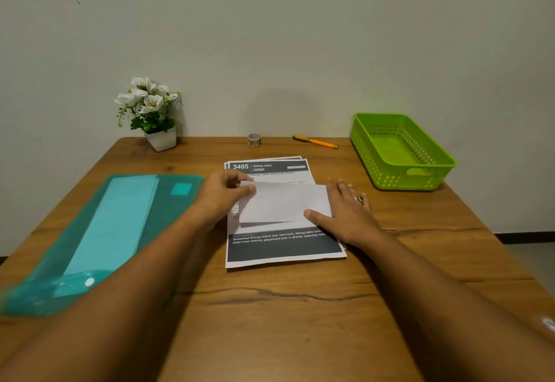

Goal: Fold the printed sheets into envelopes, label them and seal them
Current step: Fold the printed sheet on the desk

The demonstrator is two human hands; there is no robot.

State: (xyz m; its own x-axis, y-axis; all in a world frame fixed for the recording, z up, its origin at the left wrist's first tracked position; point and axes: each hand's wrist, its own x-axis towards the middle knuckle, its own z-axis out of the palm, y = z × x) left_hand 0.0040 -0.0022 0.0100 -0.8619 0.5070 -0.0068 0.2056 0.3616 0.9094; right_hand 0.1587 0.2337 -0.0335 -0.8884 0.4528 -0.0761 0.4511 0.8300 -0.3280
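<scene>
A folded white sheet lies on a small stack of printed sheets in the middle of the wooden table. My left hand pinches the folded sheet's upper left corner between thumb and fingers. My right hand lies flat on the sheet's right edge, fingers straight and thumb pressing its lower right part. A teal plastic folder with envelopes and a small label pad inside lies to the left. A tape roll and an orange pen sit at the back of the table.
A green plastic basket stands at the back right. A white pot of artificial flowers stands at the back left against the wall. The wooden table ends near the right edge of view.
</scene>
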